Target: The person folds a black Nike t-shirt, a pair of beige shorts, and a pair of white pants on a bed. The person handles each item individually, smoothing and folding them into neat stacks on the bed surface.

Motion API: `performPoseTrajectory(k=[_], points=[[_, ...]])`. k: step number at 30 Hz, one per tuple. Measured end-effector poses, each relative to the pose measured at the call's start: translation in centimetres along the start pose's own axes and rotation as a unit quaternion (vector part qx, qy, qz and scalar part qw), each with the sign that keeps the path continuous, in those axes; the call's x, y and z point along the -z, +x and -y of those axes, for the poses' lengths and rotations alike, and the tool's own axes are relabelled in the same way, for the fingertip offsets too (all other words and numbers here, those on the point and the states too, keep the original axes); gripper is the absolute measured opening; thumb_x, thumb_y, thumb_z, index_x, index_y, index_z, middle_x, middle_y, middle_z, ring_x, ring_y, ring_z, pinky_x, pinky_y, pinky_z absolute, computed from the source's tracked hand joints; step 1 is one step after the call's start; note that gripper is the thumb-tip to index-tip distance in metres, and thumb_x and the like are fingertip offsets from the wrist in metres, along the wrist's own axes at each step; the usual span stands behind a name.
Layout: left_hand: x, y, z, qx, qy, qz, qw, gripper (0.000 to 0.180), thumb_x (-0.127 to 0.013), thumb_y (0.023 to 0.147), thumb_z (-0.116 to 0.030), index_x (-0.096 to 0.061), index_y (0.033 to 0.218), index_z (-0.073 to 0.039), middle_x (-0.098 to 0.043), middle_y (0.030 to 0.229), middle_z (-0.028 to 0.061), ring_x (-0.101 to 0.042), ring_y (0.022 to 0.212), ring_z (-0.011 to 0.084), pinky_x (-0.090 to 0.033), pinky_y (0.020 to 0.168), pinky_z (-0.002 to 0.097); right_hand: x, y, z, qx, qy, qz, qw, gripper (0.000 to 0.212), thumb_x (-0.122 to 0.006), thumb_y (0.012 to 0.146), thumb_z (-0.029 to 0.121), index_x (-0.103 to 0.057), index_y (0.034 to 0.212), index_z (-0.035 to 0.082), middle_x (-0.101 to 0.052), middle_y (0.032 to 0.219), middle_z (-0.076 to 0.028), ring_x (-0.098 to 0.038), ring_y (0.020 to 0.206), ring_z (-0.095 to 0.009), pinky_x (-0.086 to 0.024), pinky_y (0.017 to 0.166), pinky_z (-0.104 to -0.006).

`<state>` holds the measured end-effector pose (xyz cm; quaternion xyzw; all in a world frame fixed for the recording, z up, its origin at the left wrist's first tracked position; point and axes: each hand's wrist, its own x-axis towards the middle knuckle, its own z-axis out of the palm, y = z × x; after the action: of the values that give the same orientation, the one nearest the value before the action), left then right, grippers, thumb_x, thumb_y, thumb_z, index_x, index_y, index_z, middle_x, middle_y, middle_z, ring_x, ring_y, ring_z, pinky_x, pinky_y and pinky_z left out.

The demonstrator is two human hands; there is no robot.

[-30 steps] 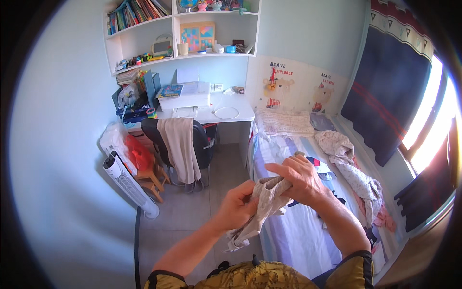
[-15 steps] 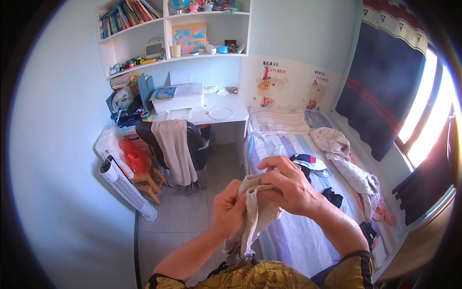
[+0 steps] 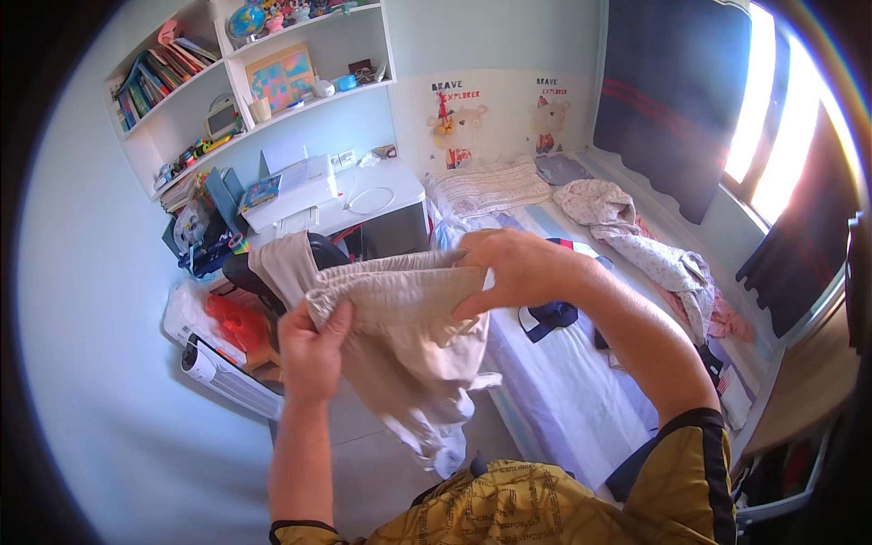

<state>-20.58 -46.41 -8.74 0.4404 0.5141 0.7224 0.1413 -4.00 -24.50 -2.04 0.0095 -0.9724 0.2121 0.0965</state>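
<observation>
Beige elastic-waisted trousers hang between my two hands, the gathered waistband stretched wide at the top and the legs drooping toward the floor. My left hand is closed on the waistband's left end, thumb in front. At the other end, my right hand grips the waistband, its fingers partly hidden behind the cloth. Behind the trousers, another beige garment drapes over the back of a black chair.
To the right is a bed with a striped sheet, a dark-and-white garment and a rumpled patterned blanket. A white desk with a printer stands ahead. A white tower fan and a red bag are at left.
The trousers were bunched between my hands; now the waistband is spread wide. My hands have moved apart, the left one leftward and both higher. The view has shifted to the right.
</observation>
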Motion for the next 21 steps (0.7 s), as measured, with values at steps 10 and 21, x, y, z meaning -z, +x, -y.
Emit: performPoseTrajectory(k=[10, 21], points=[[1.6, 5.4, -0.5, 0.012, -0.058, -0.010, 0.998, 0.020, -0.064, 0.091, -0.013, -0.065, 0.107, -0.002, -0.068, 0.103, 0.0034, -0.063, 0.090, 0.0112, -0.049, 0.084, 0.0271, 0.2, 0.7, -0.4, -0.004, 0.104, -0.242, 0.965, 0.040, -0.076, 0.073, 0.022, -0.058, 0.104, 0.005, -0.064, 0.076, -0.010, -0.061, 0.064, -0.019, -0.049, 0.063, -0.0319], [1.3, 9.1, -4.8, -0.030, -0.024, -0.014, 0.999, 0.033, -0.057, 0.096, -0.023, -0.056, 0.122, -0.002, -0.063, 0.119, 0.0063, -0.058, 0.107, 0.0162, -0.045, 0.095, 0.0326, -7.9, -4.9, -8.5, 0.056, 0.468, -0.378, 0.797, 0.057, -0.077, 0.081, 0.026, -0.046, 0.125, 0.005, -0.058, 0.098, -0.006, -0.056, 0.091, -0.013, -0.048, 0.080, -0.0294]])
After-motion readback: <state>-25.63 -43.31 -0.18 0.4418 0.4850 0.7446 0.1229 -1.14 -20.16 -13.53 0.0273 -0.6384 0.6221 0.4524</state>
